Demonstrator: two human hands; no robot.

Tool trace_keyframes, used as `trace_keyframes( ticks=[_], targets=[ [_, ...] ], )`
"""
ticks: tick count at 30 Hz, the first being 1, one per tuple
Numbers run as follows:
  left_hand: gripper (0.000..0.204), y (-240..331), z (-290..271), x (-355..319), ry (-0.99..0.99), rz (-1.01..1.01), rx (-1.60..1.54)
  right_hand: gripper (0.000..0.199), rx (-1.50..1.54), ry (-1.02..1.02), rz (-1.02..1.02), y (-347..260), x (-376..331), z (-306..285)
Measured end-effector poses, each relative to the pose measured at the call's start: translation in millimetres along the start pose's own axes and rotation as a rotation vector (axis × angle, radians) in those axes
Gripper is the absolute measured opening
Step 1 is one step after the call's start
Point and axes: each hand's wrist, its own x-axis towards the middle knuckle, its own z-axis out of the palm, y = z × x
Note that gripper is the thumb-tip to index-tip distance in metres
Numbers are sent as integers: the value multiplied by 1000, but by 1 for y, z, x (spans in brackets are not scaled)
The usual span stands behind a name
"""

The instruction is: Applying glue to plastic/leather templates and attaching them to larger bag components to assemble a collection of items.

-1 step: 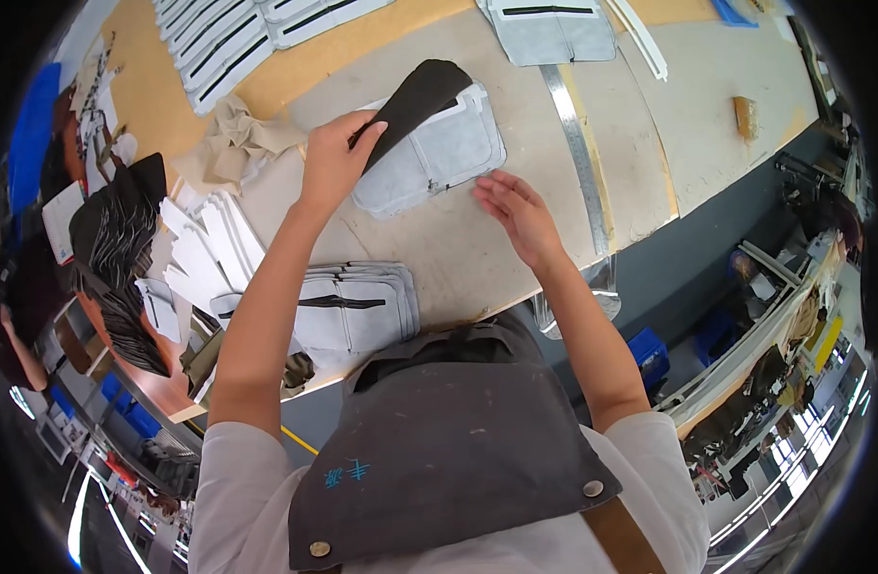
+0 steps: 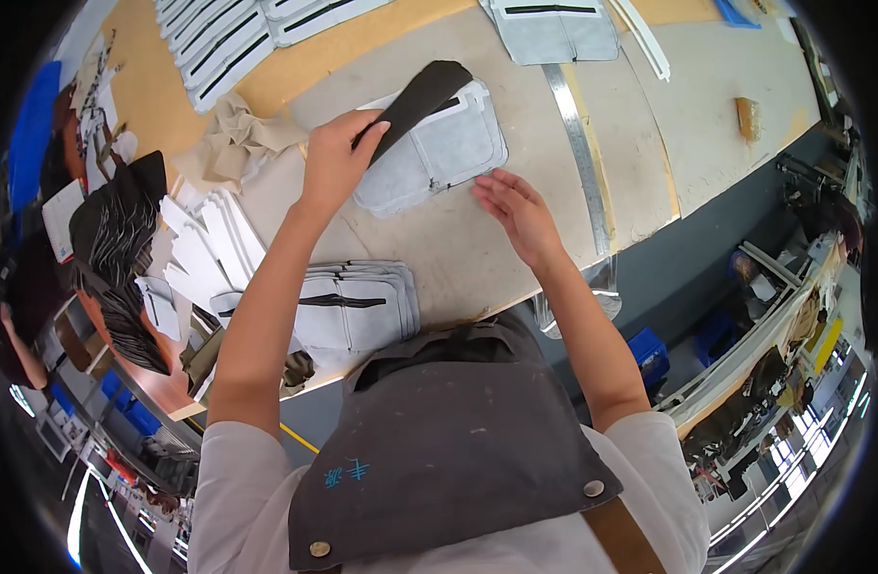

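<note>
Between the thumb and fingers of my left hand (image 2: 341, 158) is a dark strip of fabric (image 2: 420, 103), slanting up to the right above a light grey panel (image 2: 439, 158). That panel has rounded corners and a white-edged slot near its far side, which the strip partly covers. My right hand (image 2: 515, 212) rests by the panel's near right edge, fingers loosely extended and apart, with nothing in them. Whether its fingertips touch the panel's edge is hard to tell.
A stack of similar grey panels (image 2: 362, 316) lies at the table's near edge. White strips (image 2: 209, 244), crumpled beige cloth (image 2: 233, 143) and dark fabric pieces (image 2: 118, 230) are on the left. A metal ruler (image 2: 577, 143) lies right of the panel; more panels (image 2: 554, 33) lie farther back.
</note>
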Motion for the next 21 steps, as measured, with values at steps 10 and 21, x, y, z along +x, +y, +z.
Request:
trace_keyframes(
  ticks=[10, 21],
  targets=[
    [33, -8, 46, -36, -173, 341, 313, 39, 298, 63, 128, 3, 11, 14],
    [16, -11, 49, -23, 15, 231, 177, 27, -26, -57, 41, -3, 10, 17]
  ],
)
